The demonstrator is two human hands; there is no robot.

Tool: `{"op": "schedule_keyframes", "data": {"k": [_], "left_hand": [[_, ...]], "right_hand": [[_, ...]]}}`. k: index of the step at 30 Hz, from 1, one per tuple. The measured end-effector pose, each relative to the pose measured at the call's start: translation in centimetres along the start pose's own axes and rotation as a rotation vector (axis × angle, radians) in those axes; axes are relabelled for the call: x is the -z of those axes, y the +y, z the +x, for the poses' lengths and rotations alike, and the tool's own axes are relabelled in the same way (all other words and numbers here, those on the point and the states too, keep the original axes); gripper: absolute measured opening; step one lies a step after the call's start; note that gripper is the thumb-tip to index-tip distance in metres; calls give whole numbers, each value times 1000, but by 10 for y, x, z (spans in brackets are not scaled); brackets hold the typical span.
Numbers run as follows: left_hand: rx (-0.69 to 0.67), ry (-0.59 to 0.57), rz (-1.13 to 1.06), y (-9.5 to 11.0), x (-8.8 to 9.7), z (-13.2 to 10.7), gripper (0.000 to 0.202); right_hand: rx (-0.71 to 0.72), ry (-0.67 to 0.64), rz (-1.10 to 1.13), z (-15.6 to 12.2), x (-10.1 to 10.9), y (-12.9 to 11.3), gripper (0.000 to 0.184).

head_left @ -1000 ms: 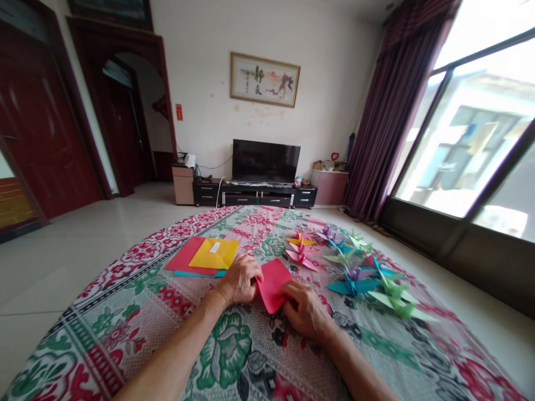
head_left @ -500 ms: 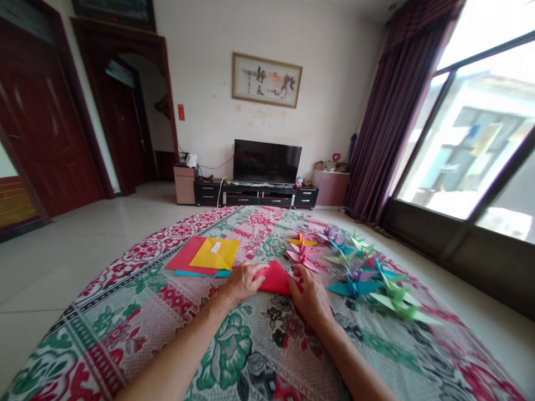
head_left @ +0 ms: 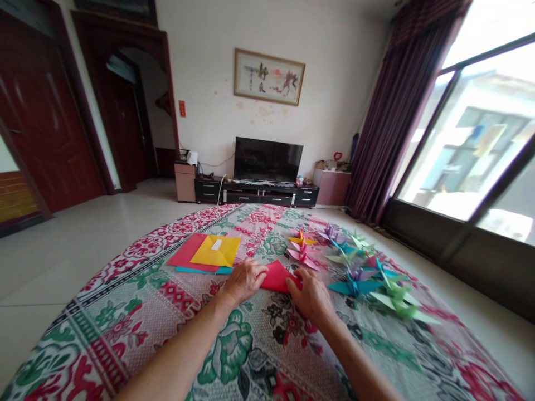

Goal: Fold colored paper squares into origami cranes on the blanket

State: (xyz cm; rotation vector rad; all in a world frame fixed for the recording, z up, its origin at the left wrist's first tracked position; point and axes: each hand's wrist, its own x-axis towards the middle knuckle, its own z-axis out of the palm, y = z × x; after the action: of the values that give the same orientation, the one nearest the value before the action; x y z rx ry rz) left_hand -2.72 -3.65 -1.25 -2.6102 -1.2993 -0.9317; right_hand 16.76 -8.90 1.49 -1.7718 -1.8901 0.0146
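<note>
Bright living room with pale walls, seen from above a round table spread with a tablecloth (head_left: 225, 348) of red, green and grey flowers. Near the middle of the cloth, directly before the person, is a folded piece of red paper (head_left: 276, 277), one corner pointing away. The left hand (head_left: 243, 280) grips its left end, thumb and fingers drawn close together; the right hand (head_left: 309, 292) holds its right side, with a narrow gap between thumb and forefinger where the paper sits. How many layers are folded there is hard to make out at this size. Just beyond the left hand lies a small stack: a yellow sheet (head_left: 216, 259) bearing a white slip (head_left: 216, 245), over a coral sheet (head_left: 179, 253), with blue paper (head_left: 196, 270) showing at the near edge. Right of the hands, folded paper cranes stand in loose rows: orange crane (head_left: 301, 241), pink crane (head_left: 303, 257), and others in purple, blue and pale green. Across the room, a black television (head_left: 268, 160) rests on a low cabinet (head_left: 267, 197) beneath a framed picture (head_left: 270, 76). Dark purple curtains (head_left: 401, 111) hang beside a large window (head_left: 443, 156) at right.
</note>
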Motion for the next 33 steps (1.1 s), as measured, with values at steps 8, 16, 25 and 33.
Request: {"op": "schedule_keyframes", "data": {"k": [8, 16, 25, 33], "left_hand": [[-6, -44, -49, 4, 9, 0, 18], [3, -46, -72, 4, 10, 0, 18], [-34, -26, -117, 3, 8, -1, 18], [-105, 10, -109, 15, 7, 1, 20]], "right_hand": [[-61, -96, 92, 7, 9, 2, 39], [-255, -136, 436, 13, 4, 9, 48], [-402, -335, 895, 6, 11, 1, 42], [-283, -290, 818, 8, 1, 5, 17]]}}
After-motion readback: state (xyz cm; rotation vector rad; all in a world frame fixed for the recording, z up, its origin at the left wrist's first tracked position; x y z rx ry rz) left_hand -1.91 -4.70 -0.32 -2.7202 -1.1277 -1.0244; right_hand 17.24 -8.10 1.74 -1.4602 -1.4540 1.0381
